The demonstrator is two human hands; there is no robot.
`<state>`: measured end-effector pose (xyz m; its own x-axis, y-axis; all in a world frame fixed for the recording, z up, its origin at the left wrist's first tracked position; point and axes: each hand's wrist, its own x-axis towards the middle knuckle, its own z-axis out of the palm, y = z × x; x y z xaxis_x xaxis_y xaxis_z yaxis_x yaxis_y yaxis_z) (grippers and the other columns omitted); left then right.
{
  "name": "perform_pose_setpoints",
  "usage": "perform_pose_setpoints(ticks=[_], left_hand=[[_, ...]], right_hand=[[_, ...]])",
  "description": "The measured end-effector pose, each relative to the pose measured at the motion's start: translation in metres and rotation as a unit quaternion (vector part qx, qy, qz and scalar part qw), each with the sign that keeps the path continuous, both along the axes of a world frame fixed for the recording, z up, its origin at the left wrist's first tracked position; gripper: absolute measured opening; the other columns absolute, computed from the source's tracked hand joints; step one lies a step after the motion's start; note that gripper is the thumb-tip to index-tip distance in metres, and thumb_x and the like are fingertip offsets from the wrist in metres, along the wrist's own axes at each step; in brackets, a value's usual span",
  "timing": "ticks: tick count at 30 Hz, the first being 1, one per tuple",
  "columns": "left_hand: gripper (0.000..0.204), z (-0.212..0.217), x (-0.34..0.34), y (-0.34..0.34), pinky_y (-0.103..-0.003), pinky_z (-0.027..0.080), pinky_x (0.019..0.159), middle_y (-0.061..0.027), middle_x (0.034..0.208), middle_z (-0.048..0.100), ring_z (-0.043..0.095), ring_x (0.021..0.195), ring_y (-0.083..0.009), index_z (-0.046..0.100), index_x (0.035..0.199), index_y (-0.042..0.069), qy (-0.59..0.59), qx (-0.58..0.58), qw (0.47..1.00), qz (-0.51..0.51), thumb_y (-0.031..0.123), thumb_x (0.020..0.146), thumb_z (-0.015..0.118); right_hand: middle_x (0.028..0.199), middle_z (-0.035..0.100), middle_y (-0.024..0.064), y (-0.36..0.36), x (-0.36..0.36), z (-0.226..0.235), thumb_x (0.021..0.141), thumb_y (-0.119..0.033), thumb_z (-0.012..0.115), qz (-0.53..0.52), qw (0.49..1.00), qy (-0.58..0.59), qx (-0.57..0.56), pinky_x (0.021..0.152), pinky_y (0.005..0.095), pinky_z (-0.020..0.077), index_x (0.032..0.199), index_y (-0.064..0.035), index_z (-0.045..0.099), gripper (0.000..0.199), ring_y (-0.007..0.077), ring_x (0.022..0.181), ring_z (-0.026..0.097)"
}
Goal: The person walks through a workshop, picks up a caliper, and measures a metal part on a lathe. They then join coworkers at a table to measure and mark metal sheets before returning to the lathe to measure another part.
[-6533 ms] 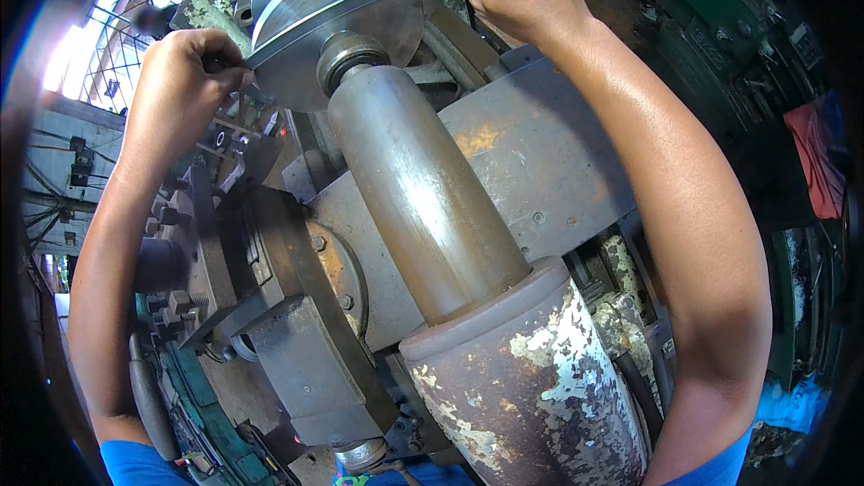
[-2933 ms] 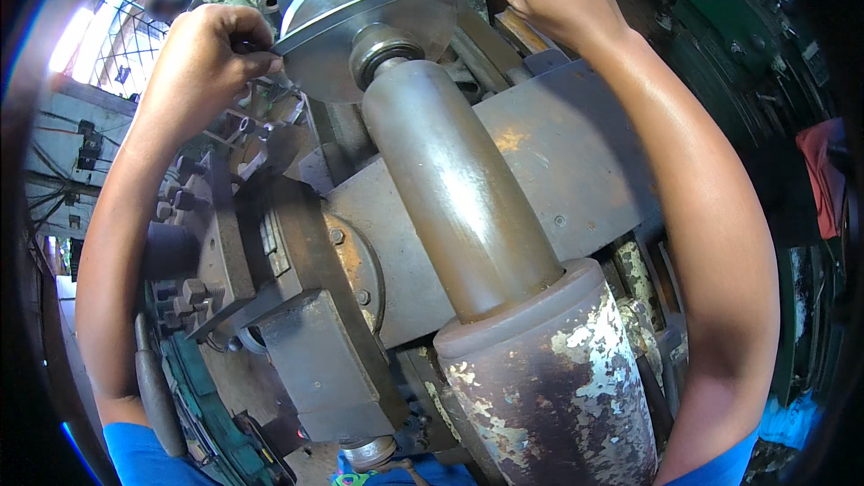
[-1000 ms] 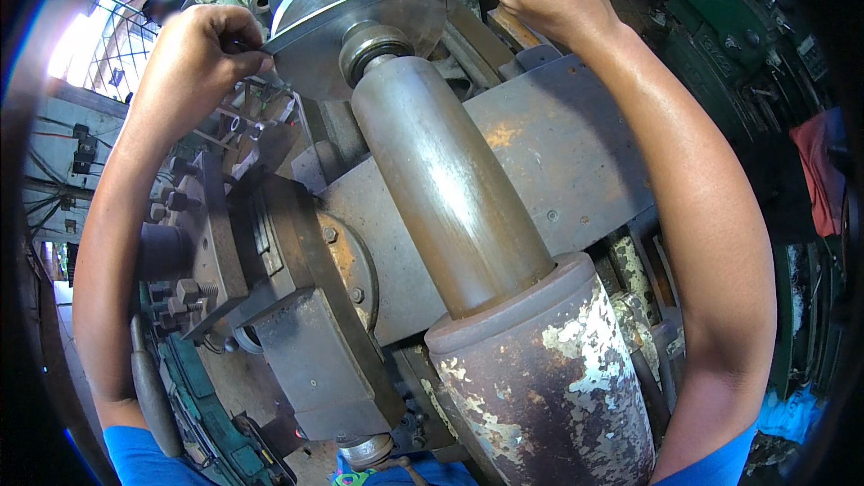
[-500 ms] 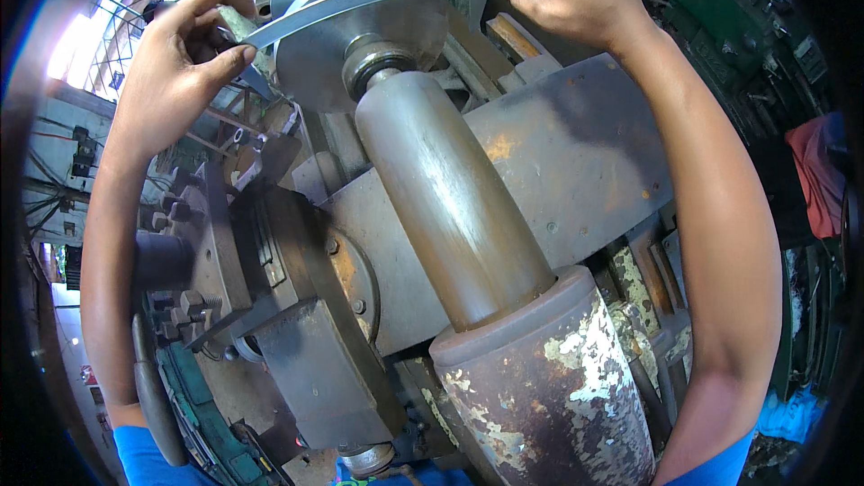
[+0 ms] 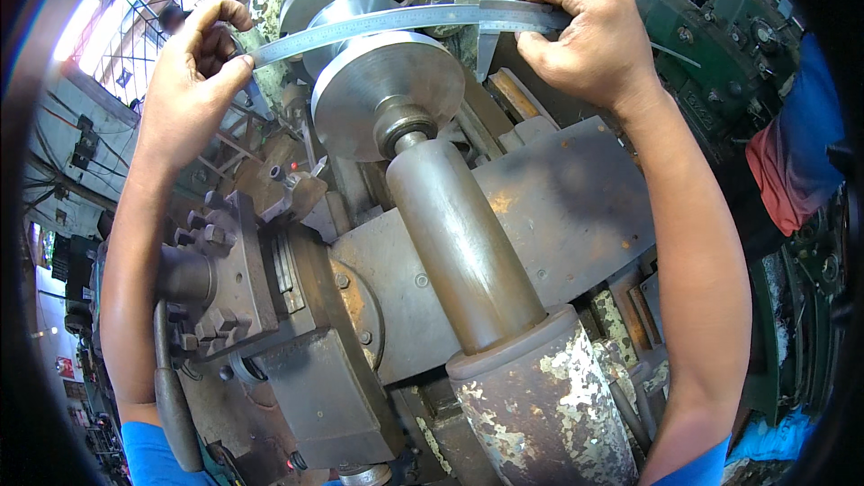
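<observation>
A long steel vernier caliper (image 5: 387,22) is held level, its graduated face showing. My left hand (image 5: 200,81) pinches the beam's left end between thumb and fingers. My right hand (image 5: 594,40) grips the other end, beside the sliding jaw (image 5: 487,47). Behind and below the beam sits a shiny turned metal disc (image 5: 382,94), mounted in the lathe. The caliper passes in front of its upper part; whether they touch I cannot tell. A live centre (image 5: 404,126) presses at the disc's middle, carried by the thick tailstock quill (image 5: 463,243).
The tailstock body (image 5: 544,396) with flaking paint stands at lower centre. To the left are the bolted tool post (image 5: 220,261) and a lever handle (image 5: 175,396). A flat carriage plate (image 5: 567,207) lies beneath the quill. A person in blue and red clothing (image 5: 796,144) is at right, near green machinery.
The view has tilted, so the lathe appears lower. The caliper has turned from nearly edge-on to showing its scale, and sits higher against the disc. Both hands keep their hold.
</observation>
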<state>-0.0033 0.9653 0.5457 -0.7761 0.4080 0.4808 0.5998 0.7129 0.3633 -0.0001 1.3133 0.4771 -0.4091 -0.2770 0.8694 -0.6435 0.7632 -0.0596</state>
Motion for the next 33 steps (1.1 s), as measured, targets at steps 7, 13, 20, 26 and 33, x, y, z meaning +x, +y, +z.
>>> perform_pose_setpoints(ticks=[7, 13, 20, 26, 33], left_hand=[[0.025, 0.0003, -0.0014, -0.0007, -0.021, 0.031, 0.059, 0.005, 0.077, 0.043, 0.039, 0.067, -0.0031, 0.053, 0.109, 0.004, -0.018, -0.013, 1.0, 0.011, 0.001, 0.084, 0.056], [0.024, 0.0008, -0.0043, -0.0044, -0.021, 0.033, 0.062, 0.0042, 0.08, 0.045, 0.04, 0.07, -0.0035, 0.053, 0.107, 0.002, -0.016, -0.028, 0.999, 0.004, 0.003, 0.082, 0.056], [0.023, 0.0015, -0.0043, -0.0037, -0.021, 0.032, 0.063, 0.0045, 0.081, 0.044, 0.04, 0.071, -0.0034, 0.054, 0.105, 0.002, -0.015, -0.036, 0.999, 0.015, 0.003, 0.082, 0.057], [0.02, 0.0008, -0.0042, -0.0024, -0.022, 0.035, 0.063, 0.0029, 0.075, 0.044, 0.041, 0.068, -0.0058, 0.056, 0.1, 0.003, 0.001, -0.028, 1.0, 0.009, 0.006, 0.08, 0.057], [0.02, 0.0, -0.0033, -0.0026, -0.022, 0.036, 0.063, 0.0023, 0.075, 0.045, 0.042, 0.068, -0.0062, 0.056, 0.101, 0.003, 0.001, -0.022, 1.0, 0.006, 0.006, 0.08, 0.057]], right_hand=[[0.072, 0.067, 0.0181, -0.0003, 0.0021, -0.0003, 0.067, -0.011, 0.068, 0.011, 1.0, -0.001, 0.009, 0.06, 0.0299, 0.0526, 0.087, 0.0006, 0.07, 0.023, 0.0249, 0.059, 0.065], [0.072, 0.068, 0.0158, -0.0027, 0.002, 0.0005, 0.067, -0.011, 0.068, 0.004, 1.0, 0.006, 0.02, 0.059, 0.0295, 0.0528, 0.086, -0.0002, 0.072, 0.022, 0.0223, 0.059, 0.065], [0.071, 0.068, 0.0145, -0.0024, -0.0008, -0.0012, 0.068, -0.012, 0.067, 0.007, 1.0, 0.017, 0.024, 0.057, 0.0283, 0.0525, 0.085, -0.0005, 0.072, 0.022, 0.0211, 0.059, 0.066], [0.07, 0.068, 0.014, -0.0025, -0.0006, -0.0025, 0.069, -0.012, 0.067, 0.005, 1.0, 0.007, 0.024, 0.056, 0.0278, 0.0522, 0.086, -0.0008, 0.072, 0.021, 0.0194, 0.057, 0.065], [0.072, 0.069, 0.0136, -0.0027, -0.0011, -0.004, 0.069, -0.012, 0.068, 0.006, 1.0, 0.002, 0.018, 0.057, 0.0273, 0.0535, 0.088, -0.0011, 0.073, 0.022, 0.0192, 0.059, 0.066]])
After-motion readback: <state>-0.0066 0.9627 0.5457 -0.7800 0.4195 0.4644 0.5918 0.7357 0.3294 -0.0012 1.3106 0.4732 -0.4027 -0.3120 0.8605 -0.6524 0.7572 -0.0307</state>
